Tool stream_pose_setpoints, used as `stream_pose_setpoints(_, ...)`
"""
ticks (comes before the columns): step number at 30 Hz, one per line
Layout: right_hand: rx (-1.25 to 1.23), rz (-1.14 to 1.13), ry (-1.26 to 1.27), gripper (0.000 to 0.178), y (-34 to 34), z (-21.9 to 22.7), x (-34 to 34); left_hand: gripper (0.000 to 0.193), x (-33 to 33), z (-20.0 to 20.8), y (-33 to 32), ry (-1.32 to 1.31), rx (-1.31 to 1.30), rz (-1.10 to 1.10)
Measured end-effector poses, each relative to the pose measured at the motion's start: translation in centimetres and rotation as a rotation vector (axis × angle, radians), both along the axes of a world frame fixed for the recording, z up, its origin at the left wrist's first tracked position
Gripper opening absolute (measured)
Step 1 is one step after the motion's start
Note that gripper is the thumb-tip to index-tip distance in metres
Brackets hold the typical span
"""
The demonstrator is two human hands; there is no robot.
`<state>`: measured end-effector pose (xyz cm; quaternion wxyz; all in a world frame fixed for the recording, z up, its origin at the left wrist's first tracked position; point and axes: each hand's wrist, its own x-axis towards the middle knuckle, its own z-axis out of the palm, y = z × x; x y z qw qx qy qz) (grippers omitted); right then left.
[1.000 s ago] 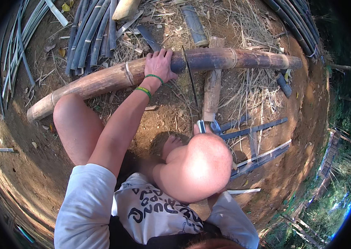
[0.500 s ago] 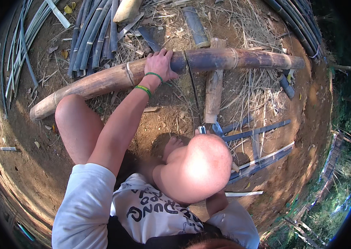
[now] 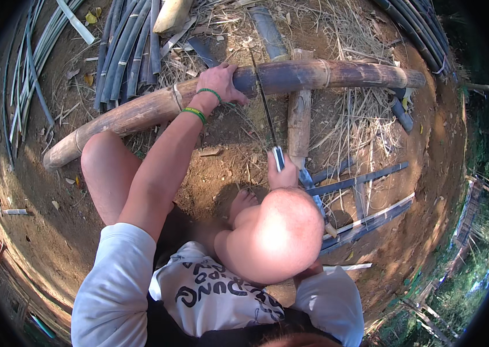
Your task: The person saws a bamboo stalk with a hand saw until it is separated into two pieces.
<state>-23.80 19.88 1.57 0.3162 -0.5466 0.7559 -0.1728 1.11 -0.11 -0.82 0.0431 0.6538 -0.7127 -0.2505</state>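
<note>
A thick brown bamboo pole (image 3: 337, 74) lies across the dirt, propped on a short wooden block (image 3: 299, 118). My left hand (image 3: 221, 82) grips the top of the pole near its middle; green bands circle the wrist. My right hand (image 3: 282, 173) is closed on the handle of a long thin blade (image 3: 262, 95), whose edge lies across the pole just right of my left hand. My right knee (image 3: 273, 234) hides most of the right forearm. My left knee (image 3: 103, 156) is bent beside the pole.
A bundle of split dark bamboo strips (image 3: 131, 46) lies beyond the pole at the upper left. More strips (image 3: 366, 179) lie on the ground to my right. Dry straw (image 3: 360, 110) covers the dirt around the block. Thin canes (image 3: 30, 63) lie at far left.
The blade has tilted more upright across the pole and my right hand has come up from behind the knee. My left hand has stayed on the pole.
</note>
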Motion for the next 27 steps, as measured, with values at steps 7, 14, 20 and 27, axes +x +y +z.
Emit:
stream_pose_setpoints(7,-0.097,0.066,-0.022,0.047,-5.0,-0.1,2.5,0.102,0.8,-0.5,-0.7,0.048,-0.023,-0.011)
stream_pose_setpoints(14,-0.134,0.035,0.031,0.044,-6.4,-1.7,1.8,0.117,-0.4,0.9,-2.5,0.058,0.098,-0.051)
stream_pose_setpoints(20,0.006,0.037,-0.067,0.044,-3.8,-0.6,1.5,0.117,2.0,0.3,-2.9,0.071,0.207,-0.008)
stream_pose_setpoints(27,-0.135,0.118,-0.012,0.05,-9.7,-1.4,3.9,0.116,1.6,0.2,-3.8,0.068,0.168,-0.024)
